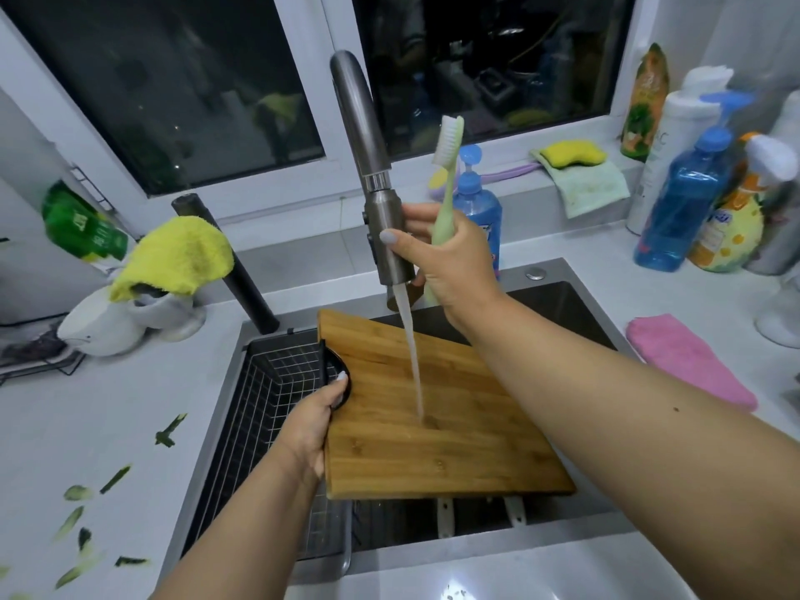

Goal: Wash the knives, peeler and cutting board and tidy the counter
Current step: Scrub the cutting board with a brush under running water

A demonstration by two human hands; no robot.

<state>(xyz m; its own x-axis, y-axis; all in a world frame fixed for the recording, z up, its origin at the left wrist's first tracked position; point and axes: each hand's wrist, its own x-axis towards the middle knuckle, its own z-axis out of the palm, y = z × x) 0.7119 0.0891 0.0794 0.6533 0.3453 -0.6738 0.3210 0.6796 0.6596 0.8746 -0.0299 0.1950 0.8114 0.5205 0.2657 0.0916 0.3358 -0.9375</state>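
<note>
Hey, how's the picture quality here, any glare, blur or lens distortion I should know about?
Head view: wide-angle bending curves the window frame and counter edges; the dark window panes mirror the room; a small glare spot sits on the counter at the bottom edge; the cutting board and the right hand look sharp, while the peel scraps at far left smear.

The cutting board (433,409) hides most of two white handles (445,517) in the sink

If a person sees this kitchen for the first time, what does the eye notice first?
First, the wooden cutting board over the sink, with tap water running onto its middle. Next, the right hand, holding both the faucet head and a green brush. Green peels litter the counter at left.
</note>
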